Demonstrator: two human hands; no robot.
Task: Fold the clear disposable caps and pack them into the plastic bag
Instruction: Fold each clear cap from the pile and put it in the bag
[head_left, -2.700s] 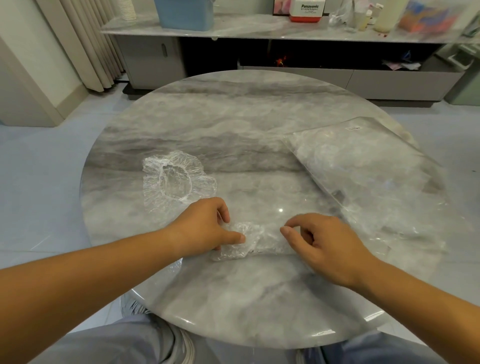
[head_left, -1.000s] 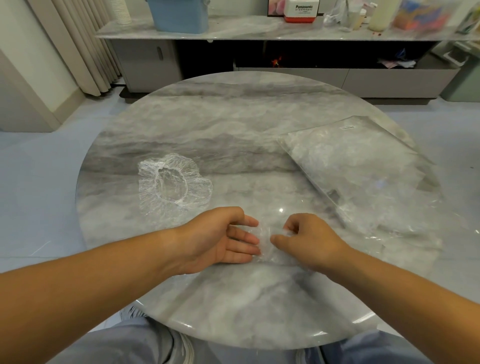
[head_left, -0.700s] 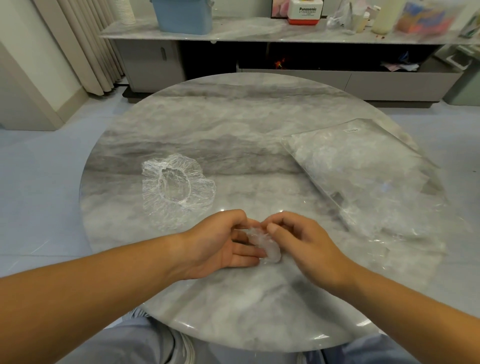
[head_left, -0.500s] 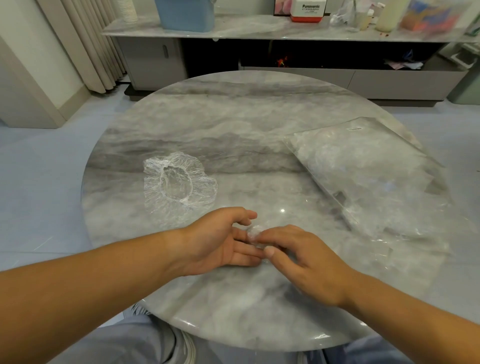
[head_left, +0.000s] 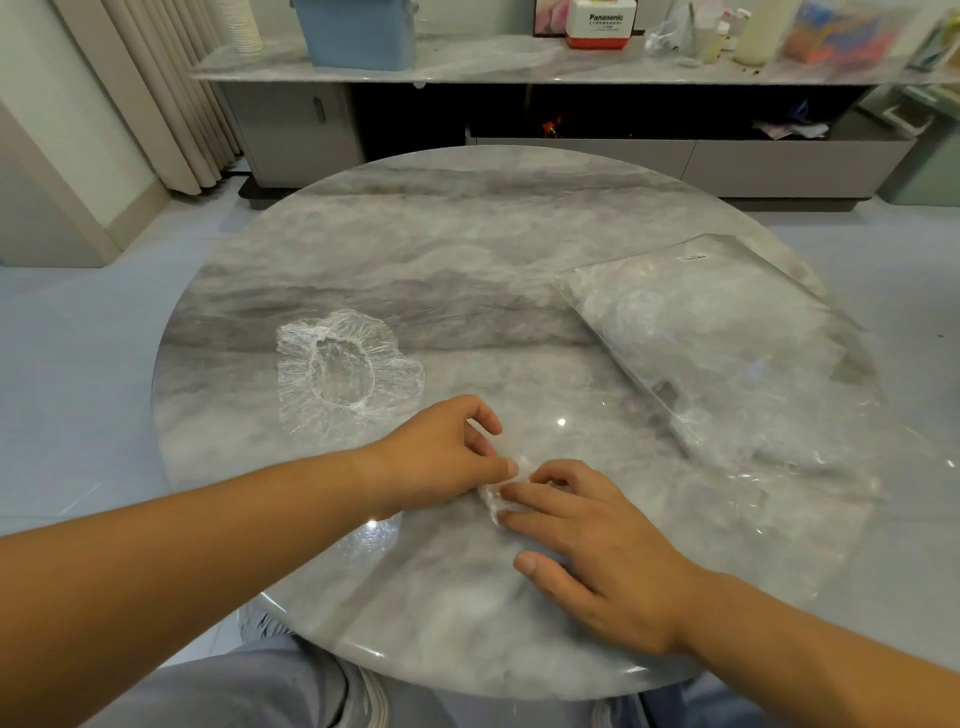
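A small folded clear cap (head_left: 497, 500) lies on the round marble table (head_left: 467, 249) near its front edge. My left hand (head_left: 441, 460) holds the cap's left end, with thumb and fingers curled round it. From the right, my right hand (head_left: 592, 540) presses the cap down with straight fingers. A second clear cap (head_left: 345, 376) lies unfolded and open-side up to the left, apart from both hands. The clear plastic bag (head_left: 727, 353) lies flat on the right side of the table, with crumpled clear plastic inside.
A low cabinet (head_left: 571, 150) with a marble top stands behind the table, carrying a blue bin (head_left: 358, 31) and several bottles and boxes. Curtains (head_left: 156, 93) hang at the back left. My knees show under the table's front edge.
The long rolled cap has been folded into a small wad. My right hand moved from pinching it to pressing it flat, and my left hand turned palm down onto it.
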